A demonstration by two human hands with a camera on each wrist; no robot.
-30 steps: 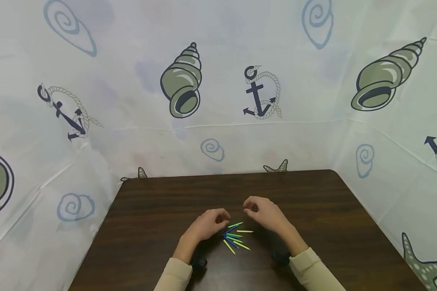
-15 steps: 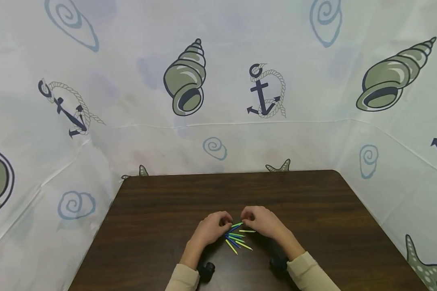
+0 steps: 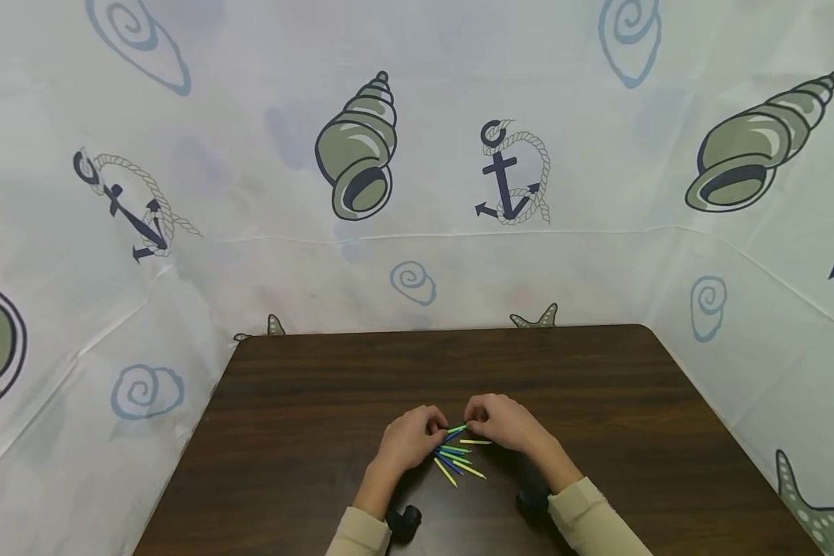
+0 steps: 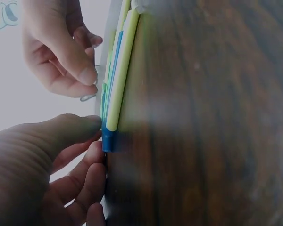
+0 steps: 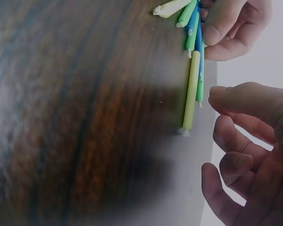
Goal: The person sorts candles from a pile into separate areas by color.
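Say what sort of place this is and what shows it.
Probably a makeshift indoor tabletop recording booth: a dark wood-look table, pale sheeting with printed shells and anchors behind and beside it, and small black devices at the person's wrists.

The wide brown wood-look table point(image 3: 333, 378) is shiny; the thin yellow, green and blue waxy-looking sticks point(image 4: 123, 70) seem smooth.

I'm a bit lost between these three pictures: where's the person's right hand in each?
Head: the right hand is below and right of centre.
Left wrist: the right hand is at upper left.
Right wrist: the right hand is at lower right.
Shared landmark: the coloured sticks.
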